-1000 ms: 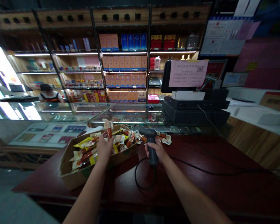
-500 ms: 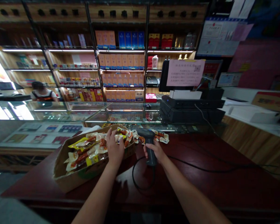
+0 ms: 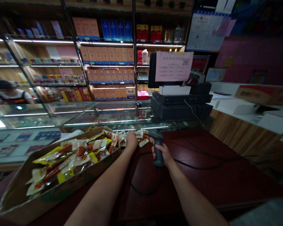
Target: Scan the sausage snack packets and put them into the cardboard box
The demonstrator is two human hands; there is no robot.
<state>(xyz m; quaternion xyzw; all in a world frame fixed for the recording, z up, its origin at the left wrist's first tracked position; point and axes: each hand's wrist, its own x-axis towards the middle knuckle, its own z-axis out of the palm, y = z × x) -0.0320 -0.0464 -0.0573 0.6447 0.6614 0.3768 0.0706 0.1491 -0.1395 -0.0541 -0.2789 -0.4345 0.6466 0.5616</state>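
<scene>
The right hand (image 3: 165, 154) grips a pistol-shaped barcode scanner (image 3: 158, 150) by its handle, fingers wrapped round it, with the head tipped up and away from the wrist; the left hand (image 3: 132, 140) is stretched forward among loose sausage packets (image 3: 143, 138), its fingertips hidden, so I cannot tell whether it has hold of one. Those packets lie on the dark red tabletop (image 3: 202, 185) around and just beyond the left hand, reaching across to the scanner's head. They look light, with a firm, reddish-brown sausage inside clear, shiny film that is probably slick; each would be best pinched across the sausage itself or by the flat, flexible end seal, and should hardly be fragile. The scanner looks like rigid plastic, light enough for one hand, and its handle is the natural hold; its black cable (image 3: 141, 194) loops on the tabletop between the two forearms and may drag a little. Left of the left forearm stands a lidless cardboard box (image 3: 35, 207), its thin walls likely to flex if pulled; inside, more sausage packets lie jumbled in layers, some with yellow wrapping, leaving the end nearest the person bare. Beyond both hands, a glass display case (image 3: 118, 110) contains small goods too dim to name.
</scene>
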